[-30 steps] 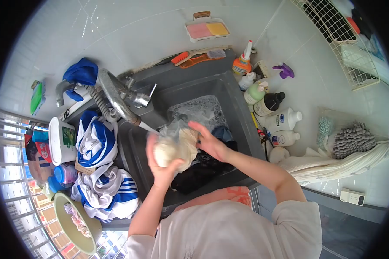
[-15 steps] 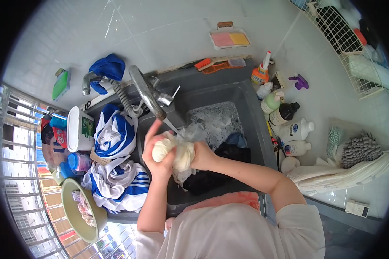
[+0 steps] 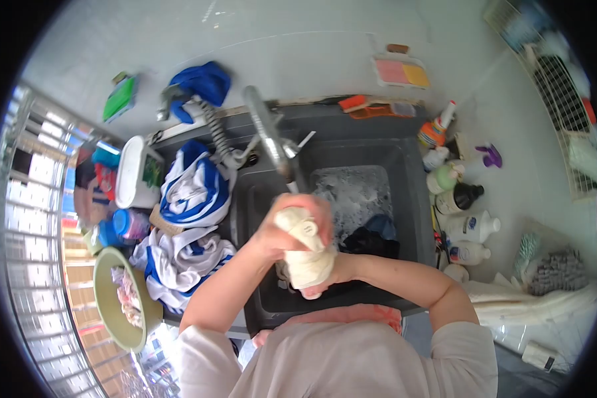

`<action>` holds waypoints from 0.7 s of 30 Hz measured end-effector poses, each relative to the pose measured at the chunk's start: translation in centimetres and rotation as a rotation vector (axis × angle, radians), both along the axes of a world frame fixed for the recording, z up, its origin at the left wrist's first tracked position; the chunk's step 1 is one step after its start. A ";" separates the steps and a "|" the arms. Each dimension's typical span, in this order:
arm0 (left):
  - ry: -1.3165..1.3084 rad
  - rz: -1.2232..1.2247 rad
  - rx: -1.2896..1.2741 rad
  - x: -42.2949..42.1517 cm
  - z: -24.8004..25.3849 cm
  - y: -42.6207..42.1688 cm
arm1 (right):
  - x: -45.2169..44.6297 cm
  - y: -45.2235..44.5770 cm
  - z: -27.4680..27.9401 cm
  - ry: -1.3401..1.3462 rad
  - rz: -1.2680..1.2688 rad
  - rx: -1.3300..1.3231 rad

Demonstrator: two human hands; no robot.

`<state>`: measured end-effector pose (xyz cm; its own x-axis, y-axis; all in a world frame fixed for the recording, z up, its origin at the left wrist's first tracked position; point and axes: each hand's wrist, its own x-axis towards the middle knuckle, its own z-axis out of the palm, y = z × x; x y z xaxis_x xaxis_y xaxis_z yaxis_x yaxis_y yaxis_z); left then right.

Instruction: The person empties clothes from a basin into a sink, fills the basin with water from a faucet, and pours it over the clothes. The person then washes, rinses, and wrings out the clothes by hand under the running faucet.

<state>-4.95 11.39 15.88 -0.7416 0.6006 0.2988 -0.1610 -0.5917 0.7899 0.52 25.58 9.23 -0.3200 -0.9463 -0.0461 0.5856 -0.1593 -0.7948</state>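
A bunched cream cloth (image 3: 305, 259) with a small round mark is squeezed between both my hands, above the grey sink (image 3: 252, 215). My left hand (image 3: 282, 229) wraps round its upper end, just below the faucet (image 3: 265, 129). My right hand (image 3: 338, 270) is closed round its lower side, with some fingers hidden behind it. Sudsy water (image 3: 355, 199) lies in the sink beyond my hands, and a black garment (image 3: 368, 247) and a blue cloth (image 3: 381, 227) are partly sunk in it.
White-and-blue garments (image 3: 196, 189) are heaped left of the sink, beside a green basin (image 3: 146, 315) with small cloths inside. Several bottles (image 3: 471, 227) line the right edge. Brushes (image 3: 378, 107) lie on the back ledge. A wire rack (image 3: 564, 106) hangs at upper right.
The view has shifted, so the surroundings sit further right. My left hand has closed over the cream cloth's upper end, and the cloth is now gathered into a tighter, more upright bundle.
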 end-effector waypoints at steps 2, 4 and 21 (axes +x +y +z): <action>-0.181 -0.092 0.131 0.1 -1.2 0.3 | 0.1 0.2 -0.1 -0.026 0.018 0.038; -0.338 -0.088 0.175 0.4 -3.2 0.1 | -0.6 0.6 -0.4 -0.056 0.060 0.088; -0.347 1.856 0.038 21.5 4.3 -37.6 | -0.7 3.6 -12.0 1.177 0.370 1.358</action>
<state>16.52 -26.19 20.15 -0.3770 -0.9262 0.0061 0.4881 -0.1931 0.8511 -0.13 29.15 -2.79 -0.5568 -0.4729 -0.6829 -0.4548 0.8615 -0.2257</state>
